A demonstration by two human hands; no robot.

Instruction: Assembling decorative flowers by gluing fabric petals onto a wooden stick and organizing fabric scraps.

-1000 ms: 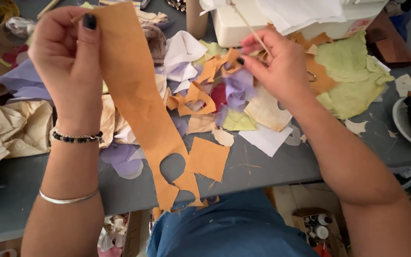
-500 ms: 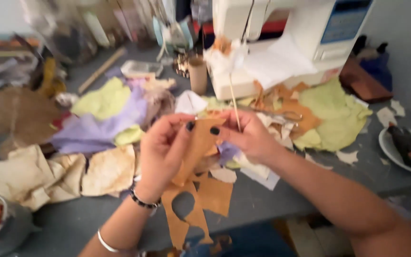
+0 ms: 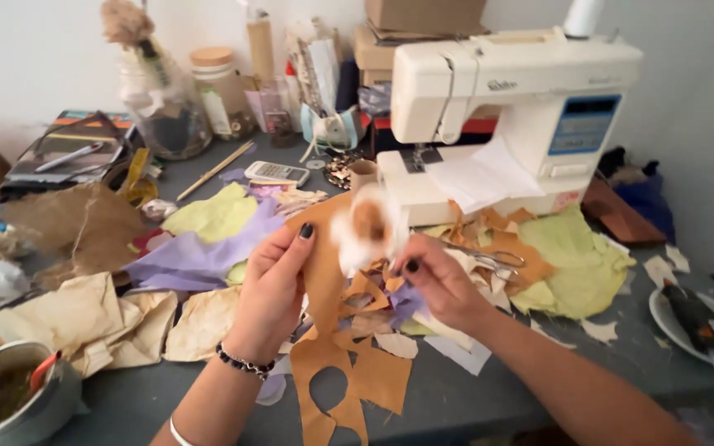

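Left hand (image 3: 270, 293) is pinching the top of a long tan fabric strip (image 3: 324, 281) between thumb and fingers, holding it up over the grey table (image 3: 473, 396); the strip is hanging down toward the table edge, with rounded cutouts showing in its lower part. Right hand (image 3: 440, 281) is pinching a small white-and-orange scrap (image 3: 368, 225) (blurred, shape not readable) just beside the strip's upper edge; cannot tell if the two are touching. Both hands are sitting close together above a pile of paper and fabric offcuts (image 3: 373, 310) in orange, purple and white.

Behind the hands a white sewing machine (image 3: 506, 107) is standing on the table, white sheet under its arm. Scissors (image 3: 489, 258) are lying on orange scraps right of the right hand. Yellow-green fabric (image 3: 580, 264) is spreading out past them. A purple sheet (image 3: 200, 252) and cream crumpled pieces (image 3: 84, 318) are lying left of the left hand. A calculator (image 3: 277, 172) is lying further back.
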